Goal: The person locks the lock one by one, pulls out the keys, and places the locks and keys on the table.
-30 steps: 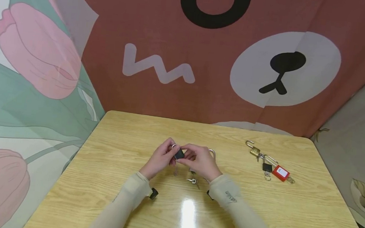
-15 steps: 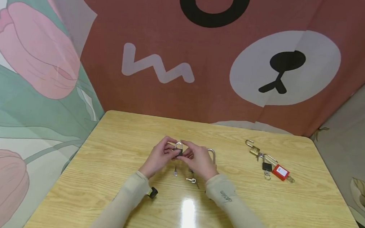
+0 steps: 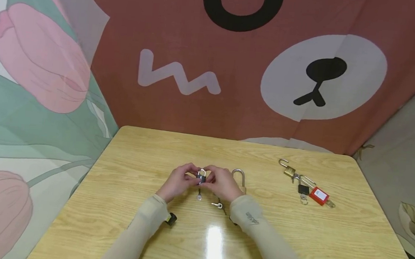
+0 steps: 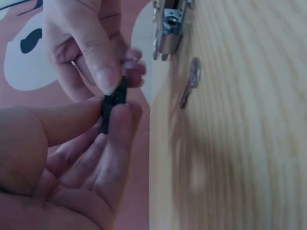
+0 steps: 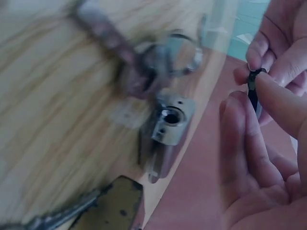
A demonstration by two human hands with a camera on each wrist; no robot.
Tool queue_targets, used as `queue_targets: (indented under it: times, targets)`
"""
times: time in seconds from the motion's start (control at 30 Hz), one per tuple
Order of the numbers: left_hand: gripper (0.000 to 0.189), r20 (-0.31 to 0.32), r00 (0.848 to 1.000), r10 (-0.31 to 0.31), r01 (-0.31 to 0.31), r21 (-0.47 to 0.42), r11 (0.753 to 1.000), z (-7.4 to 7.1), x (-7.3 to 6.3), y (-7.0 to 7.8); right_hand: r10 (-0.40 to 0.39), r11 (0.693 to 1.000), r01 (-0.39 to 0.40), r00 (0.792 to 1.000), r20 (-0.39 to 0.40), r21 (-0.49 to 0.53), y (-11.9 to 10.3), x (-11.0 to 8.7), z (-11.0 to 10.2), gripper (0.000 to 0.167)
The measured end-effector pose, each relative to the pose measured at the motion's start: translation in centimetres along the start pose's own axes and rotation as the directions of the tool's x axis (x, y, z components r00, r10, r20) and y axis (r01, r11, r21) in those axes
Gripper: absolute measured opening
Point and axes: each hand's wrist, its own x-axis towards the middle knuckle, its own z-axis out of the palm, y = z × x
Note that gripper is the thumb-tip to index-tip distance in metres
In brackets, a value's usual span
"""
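Observation:
Between my hands is a small black padlock [image 3: 201,178] with a silver shackle pointing up in the head view. My left hand [image 3: 180,181] pinches it from the left with thumb and fingers. From the other side, my right hand [image 3: 222,182] pinches it too. Both wrist views show the dark padlock body [image 4: 113,103] edge-on between thumbs and fingertips. A single key [image 4: 193,79] lies on the tabletop just below the hands. Partly hidden behind my right hand is a larger padlock with a tall shackle [image 3: 238,175] and a brass-coloured body [image 3: 243,189].
More keys [image 3: 217,205] lie near my right wrist. To the right on the wooden table [image 3: 113,187] are a brass padlock [image 3: 290,171], a black padlock [image 3: 303,189] and a red padlock [image 3: 319,195] close together. A silver lock [image 5: 168,120] shows in the right wrist view. A printed curtain hangs behind.
The small padlock has turned from tilted to upright, its shackle now on top. Both hands have come slightly lower, and the tall shackle behind my right hand shows more.

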Motion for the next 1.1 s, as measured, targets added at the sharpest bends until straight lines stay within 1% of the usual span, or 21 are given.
queue_targets:
  times: [0.1,0.27,0.4,0.47,0.6,0.77,0.9,0.97,1.1]
  targets:
    - [0.026,0.0,1.0,0.002,-0.002,0.057,0.998,0.1,0.2,-0.3,-0.006,0.999,0.006,1.0,0.009,-0.043,0.1,0.1,0.4,0.048]
    - [0.027,0.011,0.999,0.03,-0.031,0.097,0.995,0.5,0.5,-0.8,0.007,0.996,-0.007,1.0,0.001,-0.091,0.4,0.3,0.7,0.047]
    - [0.029,0.037,0.997,0.067,-0.072,0.148,0.986,0.7,0.6,-1.1,0.004,0.987,-0.002,1.0,0.01,-0.158,0.7,0.5,0.9,0.047]
    - [0.03,0.053,0.996,0.067,-0.076,0.175,0.982,0.8,0.5,-1.1,-0.004,0.983,0.007,1.0,0.015,-0.185,0.7,0.5,1.0,0.048]
    - [0.03,0.071,0.994,0.078,-0.093,0.244,0.965,1.0,0.5,-1.1,-0.013,0.981,0.017,1.0,0.019,-0.195,0.6,0.6,1.0,0.047]
    - [0.03,0.068,0.993,0.095,-0.112,0.32,0.941,1.1,0.4,-1.1,-0.001,0.979,0.009,0.999,0.04,-0.205,0.7,0.8,1.1,0.043]
    - [0.03,0.073,0.992,0.104,-0.123,0.354,0.927,1.2,0.3,-0.9,-0.003,0.976,0.015,0.998,0.055,-0.219,0.7,0.8,1.2,0.04]
    - [0.03,0.071,0.992,0.104,-0.123,0.375,0.919,1.2,0.2,-0.9,-0.01,0.974,0.023,0.998,0.058,-0.225,0.8,0.9,1.2,0.036]
    - [0.027,0.068,0.993,0.1,-0.119,0.411,0.904,1.1,0.0,-0.8,-0.027,0.971,0.046,0.996,0.081,-0.236,0.8,0.9,1.2,0.033]
